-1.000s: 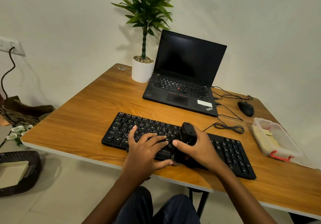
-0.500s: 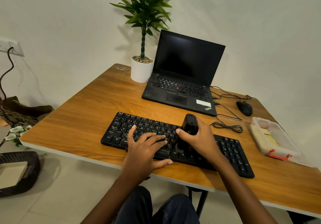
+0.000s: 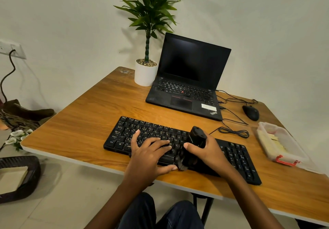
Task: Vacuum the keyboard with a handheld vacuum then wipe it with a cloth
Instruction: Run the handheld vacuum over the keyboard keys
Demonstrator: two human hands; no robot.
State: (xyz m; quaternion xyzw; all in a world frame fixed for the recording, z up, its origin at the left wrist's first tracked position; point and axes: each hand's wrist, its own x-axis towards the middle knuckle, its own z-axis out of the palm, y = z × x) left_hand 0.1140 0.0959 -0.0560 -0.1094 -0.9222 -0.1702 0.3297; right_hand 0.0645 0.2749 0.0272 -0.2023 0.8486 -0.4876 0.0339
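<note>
The vacuuming step is judged to be in progress, and the wiping is not yet begun; no cloth is seen in either of the 2 hands. The keyboard (image 3: pixel 236 157) lies on the near part of the table (image 3: pixel 85 122). The handheld vacuum (image 3: pixel 196 139) is held upright over its middle, nozzle end down at the near keys. Its body is grasped by the right hand (image 3: pixel 212 151), with fingers wrapped round it. The left hand (image 3: pixel 148 156) is laid flat on the keys just to the left, fingers straight, holding nothing.
</note>
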